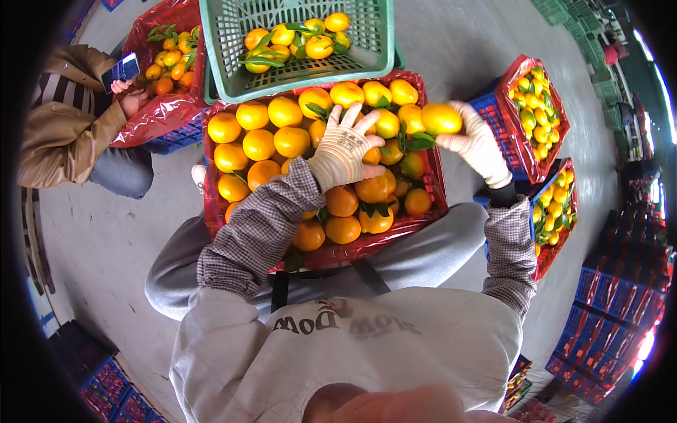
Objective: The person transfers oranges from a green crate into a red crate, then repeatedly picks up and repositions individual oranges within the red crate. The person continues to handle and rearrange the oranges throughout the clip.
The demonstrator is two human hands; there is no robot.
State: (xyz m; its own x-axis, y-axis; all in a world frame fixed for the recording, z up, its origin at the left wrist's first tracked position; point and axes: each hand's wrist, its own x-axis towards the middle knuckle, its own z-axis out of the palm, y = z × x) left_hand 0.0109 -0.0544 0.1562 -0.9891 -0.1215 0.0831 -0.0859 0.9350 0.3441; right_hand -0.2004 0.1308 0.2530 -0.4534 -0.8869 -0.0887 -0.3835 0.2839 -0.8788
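Before me is a crate lined with red plastic film (423,224), filled with orange mandarins (259,144), some with green leaves. My left hand (345,150), in a striped knit glove, lies over the middle of the fruit with its fingers spread, touching the mandarins under it. Gloved as well, my right hand (478,143) grips a yellow-orange mandarin (440,118) between thumb and fingers at the crate's right edge. Beyond the far edge, a green plastic basket (296,95) holds several mandarins with leaves.
To the left, a person (69,127) holds a phone (121,72) beside another red-lined crate (169,108) of mandarins. Two more filled crates (539,121) (555,211) stand on the right. Stacked blue crates (608,317) line the right side of the grey floor (106,238).
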